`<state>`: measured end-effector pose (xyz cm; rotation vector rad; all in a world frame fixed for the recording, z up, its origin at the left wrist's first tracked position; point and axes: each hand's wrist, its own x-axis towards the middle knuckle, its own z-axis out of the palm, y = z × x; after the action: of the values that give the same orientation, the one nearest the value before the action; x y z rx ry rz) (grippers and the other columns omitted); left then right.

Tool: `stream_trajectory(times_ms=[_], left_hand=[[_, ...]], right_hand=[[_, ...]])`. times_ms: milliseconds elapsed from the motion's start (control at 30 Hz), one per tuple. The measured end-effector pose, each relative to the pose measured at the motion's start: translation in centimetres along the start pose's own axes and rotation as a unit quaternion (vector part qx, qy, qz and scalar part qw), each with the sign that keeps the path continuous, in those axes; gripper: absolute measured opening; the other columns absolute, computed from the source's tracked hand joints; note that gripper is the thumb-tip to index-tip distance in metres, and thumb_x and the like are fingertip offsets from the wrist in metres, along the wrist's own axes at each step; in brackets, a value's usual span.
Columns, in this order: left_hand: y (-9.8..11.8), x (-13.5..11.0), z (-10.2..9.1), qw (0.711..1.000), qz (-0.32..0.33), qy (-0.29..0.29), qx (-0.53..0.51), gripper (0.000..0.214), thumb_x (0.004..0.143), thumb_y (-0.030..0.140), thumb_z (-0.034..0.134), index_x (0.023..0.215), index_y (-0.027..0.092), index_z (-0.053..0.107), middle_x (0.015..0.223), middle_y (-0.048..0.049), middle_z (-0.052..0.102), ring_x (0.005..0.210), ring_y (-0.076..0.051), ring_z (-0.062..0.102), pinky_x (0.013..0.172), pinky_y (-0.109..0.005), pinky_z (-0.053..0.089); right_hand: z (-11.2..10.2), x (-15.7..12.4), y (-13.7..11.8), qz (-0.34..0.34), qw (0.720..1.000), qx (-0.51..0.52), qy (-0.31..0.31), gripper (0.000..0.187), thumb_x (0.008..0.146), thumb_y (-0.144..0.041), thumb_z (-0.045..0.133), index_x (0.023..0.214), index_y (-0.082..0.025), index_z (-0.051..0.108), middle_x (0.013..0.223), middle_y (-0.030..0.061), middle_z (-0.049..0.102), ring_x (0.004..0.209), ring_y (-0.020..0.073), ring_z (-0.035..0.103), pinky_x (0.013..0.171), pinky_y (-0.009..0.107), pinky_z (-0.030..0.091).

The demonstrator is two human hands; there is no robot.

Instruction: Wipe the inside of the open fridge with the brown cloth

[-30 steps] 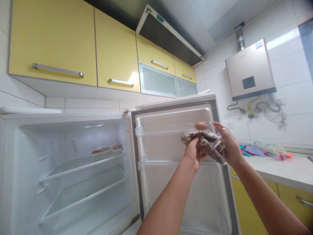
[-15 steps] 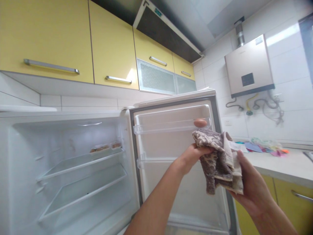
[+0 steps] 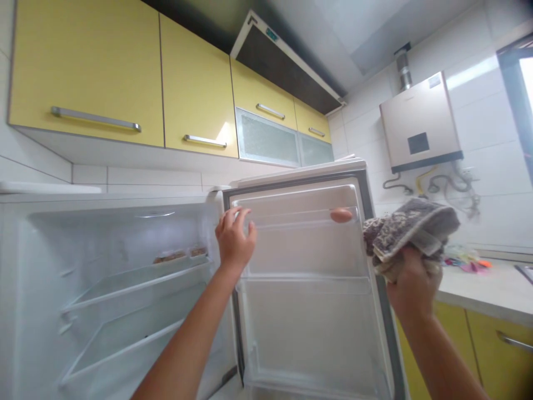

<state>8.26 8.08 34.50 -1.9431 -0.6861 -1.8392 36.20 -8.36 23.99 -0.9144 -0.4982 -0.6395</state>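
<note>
My right hand [image 3: 414,283] grips a bunched brown and cream patterned towel [image 3: 416,225], held up at the outer edge of the open fridge door [image 3: 300,250]. My left hand [image 3: 236,236] is raised in front of the hinge side of the door, with its fingers curved, spread apart and holding nothing. Its fingertips appear near the left end of the upper door rack [image 3: 287,218]; whether they touch it I cannot tell. A brown egg [image 3: 341,215] lies at the right end of that rack, just left of the towel.
Inside the fridge, small food packs [image 3: 169,257] sit on the upper glass shelf [image 3: 137,283], above a lower shelf [image 3: 125,341]. Yellow cabinets [image 3: 200,83] hang overhead. A counter [image 3: 478,286] with colourful plastic bags [image 3: 470,260] and a water heater [image 3: 420,122] are at the right.
My left hand has let go of the towel and moved left to the door's hinge side. My right hand has lifted the towel up and to the right, off the front of the door.
</note>
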Motion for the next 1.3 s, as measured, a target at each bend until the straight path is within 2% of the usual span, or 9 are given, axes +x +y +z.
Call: stream_trajectory(times_ms=[133,267,367,633,767,833,1000,1167,1300], left_hand=[[-4.9,0.4,0.5,0.998,-0.023,-0.062,0.021,0.039,0.091,0.036,0.052,0.122,0.019,0.067,0.137,-0.0158,0.061,0.135,-0.034,0.051,0.117,-0.055,0.039],[-6.6,-0.3,1.4,0.992,-0.049,-0.103,-0.062,0.046,0.092,0.041,0.05,0.128,0.018,0.065,0.138,-0.015,0.062,0.132,-0.029,0.056,0.115,-0.048,0.043],[-7.1,-0.1,1.5,0.988,-0.055,-0.105,-0.095,0.046,0.089,0.034,0.048,0.126,0.015,0.066,0.137,-0.015,0.062,0.132,-0.027,0.056,0.117,-0.046,0.042],[-8.5,2.1,0.8,0.964,-0.067,-0.198,-0.164,0.05,0.077,0.02,0.039,0.117,0.019,0.07,0.132,-0.0076,0.067,0.131,-0.022,0.056,0.12,-0.044,0.038],[-7.8,2.8,0.3,0.96,-0.064,-0.217,-0.167,0.046,0.086,0.029,0.035,0.113,0.017,0.07,0.129,-0.0089,0.068,0.128,-0.023,0.058,0.12,-0.044,0.038],[-7.3,2.9,0.3,0.959,-0.066,-0.221,-0.166,0.046,0.091,0.038,0.035,0.112,0.017,0.07,0.126,-0.0101,0.069,0.126,-0.024,0.058,0.12,-0.044,0.038],[-6.8,2.6,0.4,0.956,-0.082,-0.219,-0.174,0.058,0.097,0.056,0.029,0.117,0.017,0.067,0.125,-0.0118,0.068,0.124,-0.024,0.059,0.117,-0.046,0.04],[-7.3,2.0,0.3,0.958,-0.066,-0.224,-0.169,0.048,0.093,0.048,0.044,0.122,0.016,0.066,0.13,-0.0132,0.064,0.123,-0.024,0.06,0.116,-0.046,0.042],[-7.4,1.5,0.5,0.962,-0.044,-0.223,-0.152,0.044,0.083,0.031,0.059,0.126,0.02,0.065,0.131,-0.0108,0.063,0.109,-0.022,0.064,0.108,-0.044,0.049]], right_hand=[[5.3,-0.6,-1.1,0.003,0.995,0.1,-0.017,0.057,0.08,-0.045,0.066,0.131,-0.021,0.057,0.126,0.0107,0.068,0.116,0.0296,0.066,0.099,0.052,0.054],[7.6,-2.9,-1.9,-0.179,0.983,0.042,0.008,0.057,0.086,-0.035,0.064,0.139,-0.019,0.053,0.15,0.0167,0.051,0.143,0.0318,0.045,0.117,0.059,0.037],[8.4,-5.7,-1.8,-0.295,0.952,-0.004,-0.077,0.056,0.087,-0.027,0.062,0.142,-0.024,0.051,0.153,0.0139,0.049,0.146,0.0316,0.04,0.118,0.059,0.036],[13.7,-9.5,-2.6,-0.452,0.762,-0.167,-0.433,0.064,0.086,-0.019,0.056,0.149,-0.029,0.048,0.149,0.0105,0.055,0.134,0.0345,0.047,0.12,0.063,0.023],[15.6,-8.3,-5.0,-0.565,0.661,-0.108,-0.482,0.061,0.087,-0.015,0.054,0.147,-0.028,0.049,0.15,0.0088,0.054,0.139,0.0306,0.042,0.125,0.061,0.011],[15.8,-7.3,-6.0,-0.59,0.639,-0.103,-0.482,0.061,0.085,-0.014,0.055,0.144,-0.03,0.052,0.148,0.0085,0.056,0.138,0.0306,0.044,0.124,0.061,0.011],[14.9,-3.9,-7.1,-0.521,0.711,-0.143,-0.45,0.06,0.077,-0.025,0.068,0.136,-0.023,0.057,0.144,0.0128,0.057,0.135,0.035,0.044,0.121,0.057,0.024],[15.3,-0.1,-8.4,-0.323,0.824,-0.234,-0.403,0.049,0.083,-0.036,0.06,0.13,-0.024,0.059,0.135,0.0128,0.063,0.121,0.0319,0.057,0.099,0.042,0.047],[18.4,3.0,-9.9,-0.15,0.804,-0.327,-0.473,0.044,0.087,-0.038,0.049,0.128,-0.026,0.059,0.127,0.0115,0.068,0.11,0.0326,0.065,0.086,0.041,0.051]])
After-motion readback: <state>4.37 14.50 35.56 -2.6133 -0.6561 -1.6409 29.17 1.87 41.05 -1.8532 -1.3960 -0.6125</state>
